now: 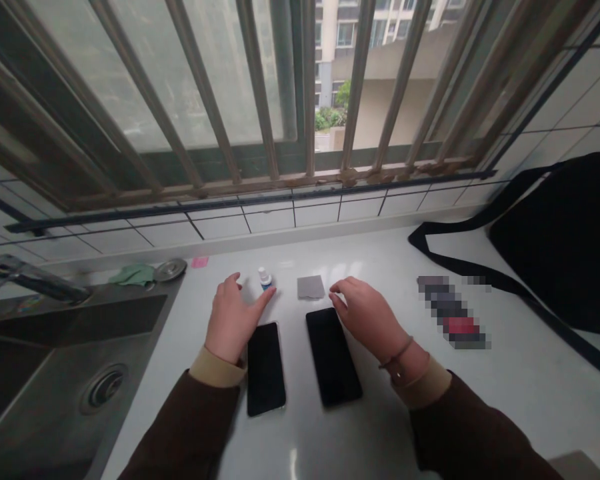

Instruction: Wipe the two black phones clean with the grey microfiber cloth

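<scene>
**Hands:** L hand (230,320) open, fingers loosely curled, holding nothing; thumb tip just beside base of small dropper bottle (265,281) w/ white cap & blue label; contact can't be confirmed. R hand (367,315) open, fingers curled, holding nothing; fingertips just R of grey square pad (311,287), above top edge of R phone.

**Items on surface (385,433):** L phone (266,369) and R phone (333,357) lie flat, black glass up, side by side, slightly angled; narrow gap between long edges. Bottle stands upright just above L phone's top edge. Pad lies flat between bottle and R hand, near top edge of R phone. Pixelated item (453,312) lies well R of R hand; details obscured.

**Edges/limits:** L phone is near rim of stainless sink (65,380); rim runs along L side of work area. Faucet (30,277), green cloth (135,274), round metal disc (170,269) & pink note (199,262) sit along far side, L of bottle. Tiled wall (265,220) bounds far side. Black bag (555,247) sits far R; its strap (480,280) runs across surface, R of pixelated item.
</scene>
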`<state>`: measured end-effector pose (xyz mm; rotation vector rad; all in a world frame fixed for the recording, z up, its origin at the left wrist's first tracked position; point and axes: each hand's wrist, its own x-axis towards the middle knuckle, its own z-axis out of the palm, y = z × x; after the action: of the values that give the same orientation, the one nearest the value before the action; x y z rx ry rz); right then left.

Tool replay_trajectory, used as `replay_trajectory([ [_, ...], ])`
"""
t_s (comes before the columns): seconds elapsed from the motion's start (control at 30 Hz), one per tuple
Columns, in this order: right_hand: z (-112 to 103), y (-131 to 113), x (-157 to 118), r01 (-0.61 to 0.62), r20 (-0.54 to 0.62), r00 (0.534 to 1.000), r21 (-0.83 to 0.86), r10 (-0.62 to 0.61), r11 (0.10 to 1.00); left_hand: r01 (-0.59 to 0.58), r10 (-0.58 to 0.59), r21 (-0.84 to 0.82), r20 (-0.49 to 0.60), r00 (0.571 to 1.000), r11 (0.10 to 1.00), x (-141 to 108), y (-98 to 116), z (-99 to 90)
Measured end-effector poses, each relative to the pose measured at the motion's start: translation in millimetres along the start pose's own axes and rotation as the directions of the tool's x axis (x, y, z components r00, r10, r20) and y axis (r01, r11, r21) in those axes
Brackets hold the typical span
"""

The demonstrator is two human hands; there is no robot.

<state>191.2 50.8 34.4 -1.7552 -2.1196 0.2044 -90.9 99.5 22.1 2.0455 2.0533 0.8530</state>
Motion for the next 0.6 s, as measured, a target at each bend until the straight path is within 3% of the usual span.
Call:
replay_trajectory([
  [0.1,9,-1,37,0.036,0.054,0.998,-0.007,-0.035,0.999,-0.023,0.018,-0.095,-0.052,0.998,0.995,-13,-5,-6.7],
  [0.27,30,-5,80,0.088,0.147,0.986,-0.051,-0.08,0.995,-0.083,0.084,-0.033,0.036,0.996,0.996,-22,-14,-0.6],
  [0.43,31,-10,80,0.129,0.182,0.977,-0.094,-0.11,0.987,-0.092,0.08,0.068,0.159,0.984,0.993,-25,-12,1.8],
  [0.6,20,-23,65,0.156,0.133,0.981,-0.098,-0.142,0.983,-0.094,0.061,0.129,0.24,0.969,0.987,-29,-2,-3.5],
])
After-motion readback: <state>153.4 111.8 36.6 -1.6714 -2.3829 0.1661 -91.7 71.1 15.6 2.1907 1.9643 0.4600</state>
